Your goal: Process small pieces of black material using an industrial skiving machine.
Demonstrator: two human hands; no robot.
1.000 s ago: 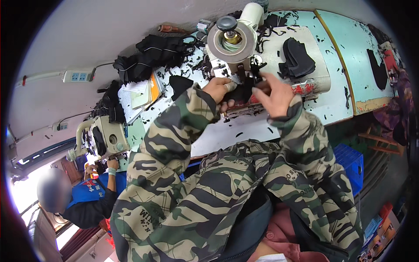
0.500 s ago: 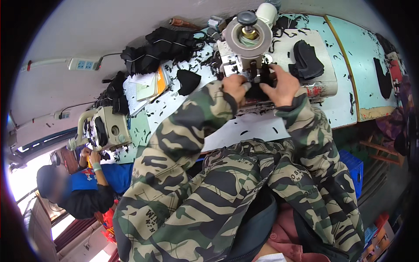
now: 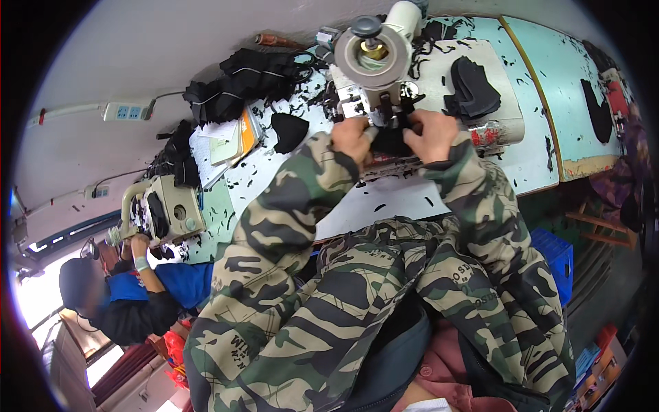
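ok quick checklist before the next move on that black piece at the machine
1. Both hands on the black piece: left hand and right hand flank it: ok.
2. Piece under the machine head: ok.
3. Fingertips away from the moving parts: cannot tell, hidden.
4. Table free of scraps: not ok, black bits everywhere.
5. Stack of black pieces within reach, right side: ok.

The sewing machine (image 3: 374, 65) stands on the table (image 3: 528, 165), at its far side. Just before it, the left hand (image 3: 351, 139) and right hand (image 3: 432, 134) flank a fabric piece (image 3: 392, 142). Right of the machine lies a stack of cut pieces (image 3: 473, 86); left lie papers (image 3: 226, 141), with bundled cloth (image 3: 237, 86) behind them. Further left, a co-worker (image 3: 130, 302) sits at a second machine (image 3: 161, 209).
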